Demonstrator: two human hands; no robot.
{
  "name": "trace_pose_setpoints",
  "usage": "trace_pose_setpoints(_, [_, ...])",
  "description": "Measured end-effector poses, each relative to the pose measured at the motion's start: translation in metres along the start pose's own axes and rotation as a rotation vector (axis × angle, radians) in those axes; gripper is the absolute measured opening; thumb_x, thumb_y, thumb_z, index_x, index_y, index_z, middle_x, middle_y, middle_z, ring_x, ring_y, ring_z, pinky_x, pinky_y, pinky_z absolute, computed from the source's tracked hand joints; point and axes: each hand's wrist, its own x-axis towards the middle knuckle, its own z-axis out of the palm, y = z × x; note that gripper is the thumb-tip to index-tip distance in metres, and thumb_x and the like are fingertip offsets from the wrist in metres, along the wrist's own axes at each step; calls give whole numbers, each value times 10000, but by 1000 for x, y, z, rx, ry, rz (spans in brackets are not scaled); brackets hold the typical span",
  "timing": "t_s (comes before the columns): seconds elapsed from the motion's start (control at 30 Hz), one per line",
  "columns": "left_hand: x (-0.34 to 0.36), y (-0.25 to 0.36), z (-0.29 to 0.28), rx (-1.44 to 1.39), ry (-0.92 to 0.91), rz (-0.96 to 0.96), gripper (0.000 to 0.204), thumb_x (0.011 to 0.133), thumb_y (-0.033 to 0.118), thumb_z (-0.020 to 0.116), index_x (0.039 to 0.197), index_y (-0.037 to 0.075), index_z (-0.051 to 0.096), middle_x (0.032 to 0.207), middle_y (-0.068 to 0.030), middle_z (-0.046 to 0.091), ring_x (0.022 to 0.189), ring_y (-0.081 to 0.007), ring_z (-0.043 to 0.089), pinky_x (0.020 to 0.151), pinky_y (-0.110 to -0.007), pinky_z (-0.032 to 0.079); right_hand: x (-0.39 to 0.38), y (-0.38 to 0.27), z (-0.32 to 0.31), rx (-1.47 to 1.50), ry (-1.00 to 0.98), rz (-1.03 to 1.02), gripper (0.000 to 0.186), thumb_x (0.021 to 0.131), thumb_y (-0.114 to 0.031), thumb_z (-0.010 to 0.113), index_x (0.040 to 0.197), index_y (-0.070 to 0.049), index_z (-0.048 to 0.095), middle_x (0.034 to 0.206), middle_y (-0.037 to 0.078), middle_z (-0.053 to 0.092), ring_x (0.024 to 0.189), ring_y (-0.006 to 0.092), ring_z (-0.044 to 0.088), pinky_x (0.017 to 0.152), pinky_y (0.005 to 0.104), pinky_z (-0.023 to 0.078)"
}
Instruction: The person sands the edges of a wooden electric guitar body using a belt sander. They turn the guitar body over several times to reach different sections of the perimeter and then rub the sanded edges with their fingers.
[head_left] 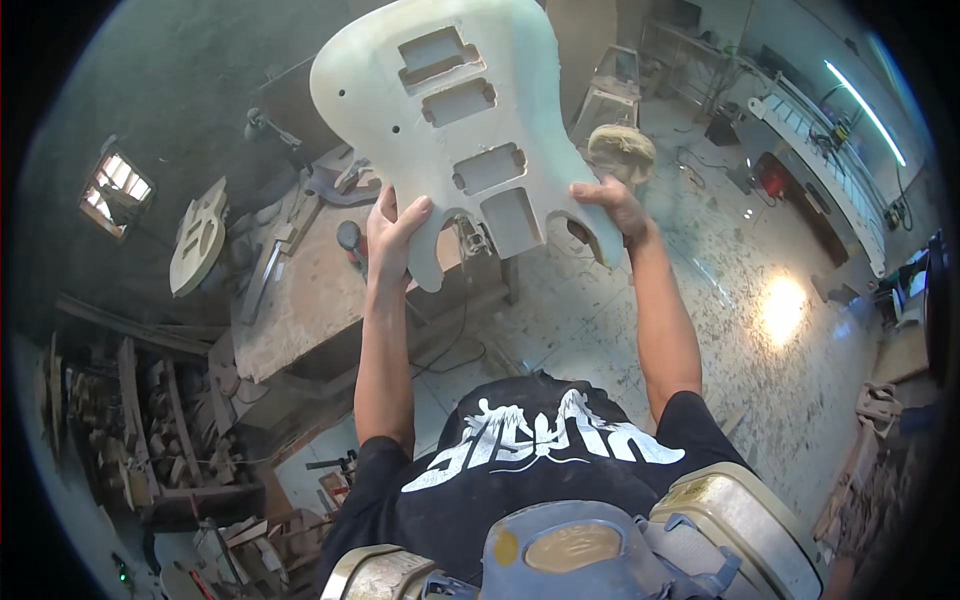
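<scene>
A pale, unpainted electric guitar body (450, 140) is held up before me, its two horns pointing toward me. Several rectangular cavities are cut through its face, and two small dark holes sit near its left edge. My left hand (392, 228) grips it by the left horn, thumb on the face and fingers behind. On the opposite side my right hand (618, 208) is closed round the right horn in the same way. Beyond the left hand, a red and black power tool (351, 240) rests on the wooden workbench (300, 310).
Another guitar body (198, 240) is at the left, past the bench. Wood offcuts (150, 420) fill a rack at lower left. A round yellowish pad (621, 150) stands beyond my right hand. Dust and chips litter the tiled floor (720, 330). My respirator (560, 545) fills the lower edge.
</scene>
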Motion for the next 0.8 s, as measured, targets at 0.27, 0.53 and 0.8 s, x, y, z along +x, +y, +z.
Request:
trace_pose_setpoints(0.27, [11,-5,-19,126,-38,-76,682,870,266,775,1368,-104,489,1166,-192,682,963,-242,726,848,-349,621,-4,6,11,185,-24,58,587,893,-315,757,1293,47,526,891,127,655,515,184,622,428,322,515])
trace_pose_setpoints(0.53, [17,-11,-30,133,-20,-169,614,859,204,821,1314,-87,528,1156,-175,690,948,-195,716,826,-322,605,-2,24,7,185,-29,78,603,895,-332,755,1293,50,513,878,135,659,504,202,629,423,322,527])
trace_pose_setpoints(0.8, [25,-11,-27,121,-51,-157,645,847,211,838,1333,-73,522,1216,-158,672,1056,-193,678,910,-327,554,-6,23,11,160,33,37,633,883,-342,774,1294,61,509,876,132,650,508,205,627,426,331,522])
